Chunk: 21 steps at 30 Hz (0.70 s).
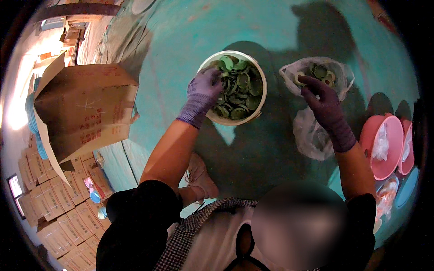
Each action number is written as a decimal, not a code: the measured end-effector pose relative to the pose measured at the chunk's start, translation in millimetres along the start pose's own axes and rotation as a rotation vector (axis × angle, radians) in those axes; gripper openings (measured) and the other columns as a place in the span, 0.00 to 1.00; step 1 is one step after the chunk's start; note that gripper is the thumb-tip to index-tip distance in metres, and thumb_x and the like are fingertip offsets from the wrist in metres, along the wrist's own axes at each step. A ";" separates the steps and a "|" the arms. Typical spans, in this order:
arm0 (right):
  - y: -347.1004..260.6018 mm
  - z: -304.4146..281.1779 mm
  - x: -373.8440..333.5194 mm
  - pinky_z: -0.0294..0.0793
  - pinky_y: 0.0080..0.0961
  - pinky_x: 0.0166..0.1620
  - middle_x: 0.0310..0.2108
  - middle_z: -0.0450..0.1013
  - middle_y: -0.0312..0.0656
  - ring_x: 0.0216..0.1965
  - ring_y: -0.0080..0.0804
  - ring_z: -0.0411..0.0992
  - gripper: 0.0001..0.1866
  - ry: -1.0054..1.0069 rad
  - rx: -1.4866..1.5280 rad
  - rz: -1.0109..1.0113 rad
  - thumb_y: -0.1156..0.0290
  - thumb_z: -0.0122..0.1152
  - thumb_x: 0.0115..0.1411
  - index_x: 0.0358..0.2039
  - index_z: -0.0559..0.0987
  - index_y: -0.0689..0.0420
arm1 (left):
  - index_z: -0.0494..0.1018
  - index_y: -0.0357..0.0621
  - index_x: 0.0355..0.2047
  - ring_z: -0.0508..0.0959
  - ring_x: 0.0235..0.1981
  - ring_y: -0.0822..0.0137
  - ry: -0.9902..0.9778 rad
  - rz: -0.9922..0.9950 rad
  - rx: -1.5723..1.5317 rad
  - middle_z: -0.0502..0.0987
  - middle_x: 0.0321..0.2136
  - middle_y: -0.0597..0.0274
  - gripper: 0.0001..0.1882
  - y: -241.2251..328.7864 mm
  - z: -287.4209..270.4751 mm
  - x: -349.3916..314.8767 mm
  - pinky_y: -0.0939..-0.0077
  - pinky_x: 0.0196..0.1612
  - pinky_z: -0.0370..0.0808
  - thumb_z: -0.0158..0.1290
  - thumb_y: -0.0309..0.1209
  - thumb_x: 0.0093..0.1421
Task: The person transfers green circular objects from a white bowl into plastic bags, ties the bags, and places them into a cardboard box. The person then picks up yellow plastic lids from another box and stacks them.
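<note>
A white round bucket [264, 90] holds many thin green round pieces [242, 81], like discs or caps. My left hand [204, 88], in a light purple knit glove, reaches over the bucket's left rim. Its bent fingers touch the green pieces, and the fingertips are partly hidden among them. To the right lies an open clear plastic bag [346, 72] with several green round pieces [320, 71] inside, some with pale rings. My right hand [322, 101], in a darker purple glove, hovers at the bag's near left side, thumb and fingers apart, with nothing visible between them.
A crumpled clear plastic bag [309, 135] lies below my right hand. Pink basins [391, 167] with clear bags stand at the right, near a blue lid [407, 187]. A large cardboard box [86, 108] stands at the left, with stacked cartons [63, 217] behind. Green sheeting [181, 27] covers the floor.
</note>
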State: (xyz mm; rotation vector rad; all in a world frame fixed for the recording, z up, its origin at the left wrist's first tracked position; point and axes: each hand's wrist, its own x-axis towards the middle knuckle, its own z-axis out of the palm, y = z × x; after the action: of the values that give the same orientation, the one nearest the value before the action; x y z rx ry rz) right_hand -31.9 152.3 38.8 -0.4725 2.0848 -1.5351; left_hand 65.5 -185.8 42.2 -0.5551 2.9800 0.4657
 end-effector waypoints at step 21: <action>-55.2 74.8 19.3 0.74 0.32 0.48 0.49 0.69 0.43 0.47 0.31 0.71 0.29 -0.450 0.735 0.032 0.62 0.57 0.61 0.61 0.64 0.58 | 0.56 0.34 0.59 0.69 0.56 0.50 -0.487 -0.383 -2.021 0.67 0.54 0.47 0.27 70.7 -32.0 -47.4 0.51 0.60 0.65 0.46 0.34 0.62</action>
State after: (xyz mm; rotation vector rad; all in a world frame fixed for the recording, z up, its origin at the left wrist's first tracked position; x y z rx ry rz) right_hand -5.1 66.8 70.1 -0.4395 1.0871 -1.8257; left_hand 83.5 -116.8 98.6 -0.7232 0.9387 2.7216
